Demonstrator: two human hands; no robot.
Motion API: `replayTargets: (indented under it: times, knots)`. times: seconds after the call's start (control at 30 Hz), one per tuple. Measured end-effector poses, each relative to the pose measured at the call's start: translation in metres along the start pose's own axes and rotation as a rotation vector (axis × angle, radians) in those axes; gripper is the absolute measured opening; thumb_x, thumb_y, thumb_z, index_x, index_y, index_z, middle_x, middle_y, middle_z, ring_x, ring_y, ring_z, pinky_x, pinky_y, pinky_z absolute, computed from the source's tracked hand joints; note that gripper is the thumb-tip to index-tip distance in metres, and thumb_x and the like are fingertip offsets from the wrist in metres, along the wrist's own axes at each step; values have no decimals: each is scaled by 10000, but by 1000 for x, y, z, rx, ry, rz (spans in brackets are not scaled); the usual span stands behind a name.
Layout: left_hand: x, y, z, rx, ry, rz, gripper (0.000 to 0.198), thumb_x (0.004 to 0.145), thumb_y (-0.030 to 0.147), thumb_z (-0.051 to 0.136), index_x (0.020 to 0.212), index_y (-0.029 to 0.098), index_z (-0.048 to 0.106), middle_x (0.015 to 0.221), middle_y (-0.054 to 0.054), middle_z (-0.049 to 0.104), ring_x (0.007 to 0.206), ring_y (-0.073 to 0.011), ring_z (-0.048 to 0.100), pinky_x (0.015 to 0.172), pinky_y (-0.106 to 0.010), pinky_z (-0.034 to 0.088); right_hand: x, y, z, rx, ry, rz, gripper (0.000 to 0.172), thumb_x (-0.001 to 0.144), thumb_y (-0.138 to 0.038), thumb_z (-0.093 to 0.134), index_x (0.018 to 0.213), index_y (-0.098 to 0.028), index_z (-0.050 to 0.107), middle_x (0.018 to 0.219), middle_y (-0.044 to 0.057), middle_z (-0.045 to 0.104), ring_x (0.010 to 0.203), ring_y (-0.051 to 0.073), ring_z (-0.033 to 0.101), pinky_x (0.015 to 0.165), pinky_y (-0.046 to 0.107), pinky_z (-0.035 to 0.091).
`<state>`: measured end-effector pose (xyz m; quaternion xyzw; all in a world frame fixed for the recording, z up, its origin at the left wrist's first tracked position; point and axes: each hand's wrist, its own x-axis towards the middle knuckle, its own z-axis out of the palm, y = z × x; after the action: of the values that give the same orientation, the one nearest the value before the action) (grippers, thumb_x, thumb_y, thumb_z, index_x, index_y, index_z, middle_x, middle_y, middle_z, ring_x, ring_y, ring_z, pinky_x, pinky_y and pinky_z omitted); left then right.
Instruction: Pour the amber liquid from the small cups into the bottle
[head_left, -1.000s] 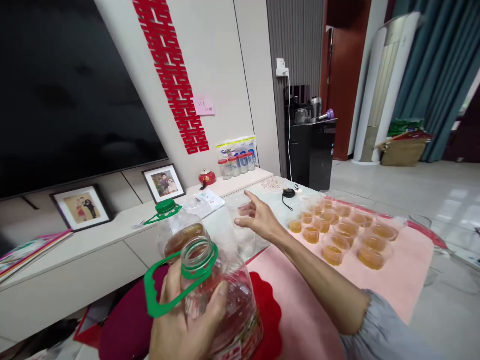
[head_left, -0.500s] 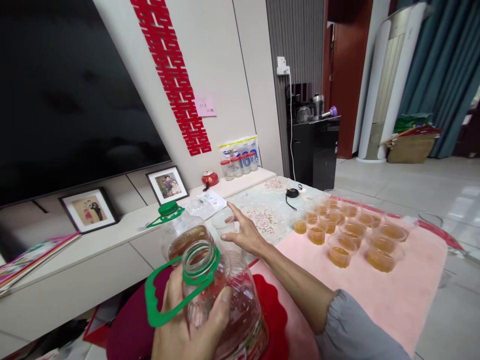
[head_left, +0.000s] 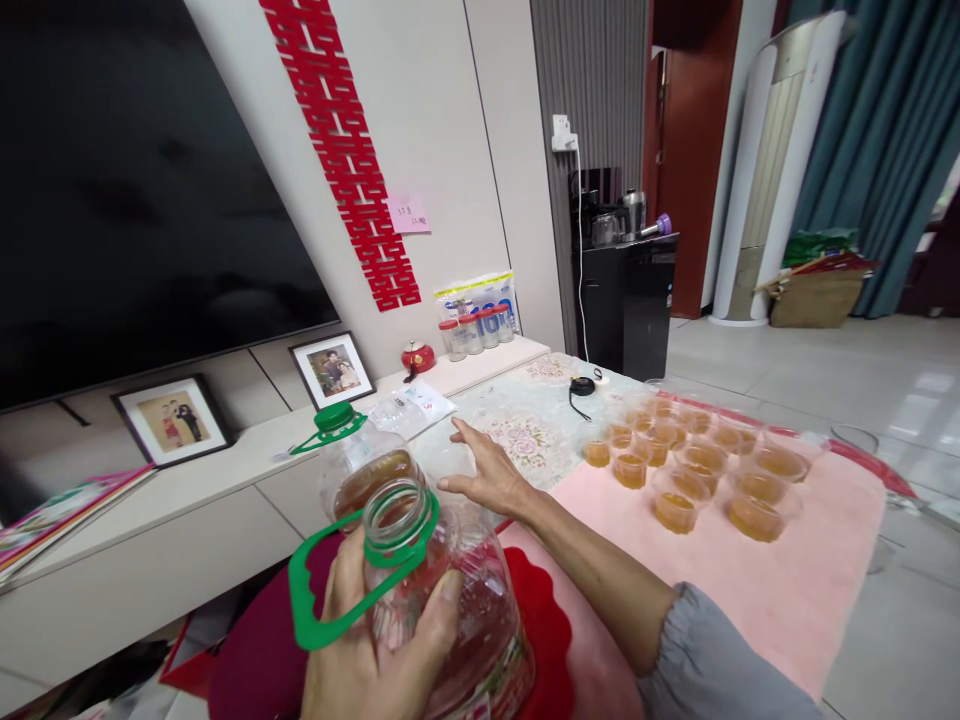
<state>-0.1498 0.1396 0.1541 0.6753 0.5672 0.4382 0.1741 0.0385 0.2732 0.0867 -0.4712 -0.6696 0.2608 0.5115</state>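
My left hand [head_left: 382, 630] is wrapped round the neck of a large clear plastic jug [head_left: 487, 600] with a green carry handle [head_left: 304, 600]. The jug has no cap on, tilts slightly, and shows reddish tones through its wall. Beyond its neck, my right hand [head_left: 491, 470] has thumb and fingers curved apart. A faint clear shape, perhaps a plastic cup, shows near its fingertips; I cannot make out contact. Behind the open jug stands a second jug [head_left: 375, 475] with a green cap [head_left: 335, 418] and amber liquid inside.
Several clear cups of amber liquid [head_left: 679, 500] stand on a pink cloth [head_left: 795, 600] at right. A black tape measure [head_left: 581, 386] lies on the flowered table cover [head_left: 517, 440]. Red-lidded jars [head_left: 472, 335] and picture frames [head_left: 334, 370] line the cabinet.
My right thumb and fingers look slightly more apart, and the clear cup outline between them is fainter. My left hand keeps its grip on the jug.
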Motion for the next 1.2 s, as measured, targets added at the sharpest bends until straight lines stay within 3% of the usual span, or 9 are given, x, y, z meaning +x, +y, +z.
replayTargets:
  times: [0.2, 0.37, 0.43, 0.53, 0.63, 0.8, 0.97, 1.1, 1.2]
  knots:
    - [10, -16, -8, -5, -129, -58, 806, 708, 772, 690, 1318, 264, 550, 1349, -105, 681, 1327, -375, 620, 1175, -575, 469, 0, -2, 9, -4, 7, 57, 1003, 814, -64, 927, 1661, -118, 392, 1459, 149, 539, 1380, 317, 492, 1218, 484, 384]
    - [13, -16, -9, 8, -114, -86, 843, 675, 784, 711, 1336, 287, 549, 1337, -88, 717, 1261, -376, 672, 1123, -586, 515, -5, -3, 10, 0, 76, 91, 1088, 761, -67, 965, 1671, -121, 371, 1514, 163, 488, 1418, 310, 464, 1236, 466, 381]
    - [13, -14, -9, 9, -108, -96, 854, 665, 782, 715, 1348, 295, 555, 1272, -83, 745, 1210, -383, 696, 1095, -601, 530, -16, -4, 3, -12, 148, 92, 1026, 782, -105, 945, 1653, -113, 402, 1553, 164, 445, 1454, 310, 422, 1257, 465, 355]
    - [15, -15, -8, 13, -102, -87, 838, 657, 782, 718, 1343, 324, 576, 1236, -74, 752, 1180, -396, 705, 1065, -629, 537, -52, -8, -16, -34, 279, 82, 766, 870, -217, 817, 1567, -110, 517, 1532, 132, 475, 1438, 300, 436, 1258, 470, 351]
    - [18, -20, -7, 19, -110, -52, 776, 680, 782, 706, 1308, 337, 610, 1294, -76, 727, 1221, -405, 687, 1060, -636, 534, -111, -17, -39, -48, 390, 51, 621, 913, -380, 683, 1482, -148, 596, 1441, 77, 557, 1329, 261, 534, 1178, 427, 443]
    - [22, -27, -7, 86, -105, -25, 801, 684, 800, 682, 1339, 345, 609, 1217, -64, 755, 1143, -392, 724, 918, -539, 598, -209, -22, -76, -131, 563, 130, 372, 948, -478, 676, 1198, -204, 709, 1233, 51, 650, 1155, 264, 616, 1041, 436, 502]
    - [23, -23, -9, 120, -96, -10, 751, 697, 780, 662, 1274, 301, 623, 1253, -70, 742, 1119, -357, 731, 797, -421, 610, -257, 3, -108, -188, 773, 380, 487, 874, -612, 704, 1088, -175, 688, 1141, 109, 667, 1066, 347, 644, 980, 557, 506]
    - [20, -11, -8, 107, -80, -28, 737, 692, 757, 623, 1260, 289, 606, 1257, -95, 731, 1144, -392, 713, 827, -468, 585, -259, 26, -124, -201, 876, 511, 732, 766, -654, 710, 1279, -138, 634, 1294, 147, 630, 1165, 361, 627, 1061, 583, 501]
    - [17, -2, -8, 101, -75, -67, 750, 678, 745, 611, 1292, 315, 595, 1219, -95, 741, 1145, -412, 710, 835, -491, 569, -250, 36, -131, -213, 877, 524, 797, 732, -644, 699, 1340, -137, 608, 1341, 141, 614, 1239, 344, 602, 1116, 531, 487]
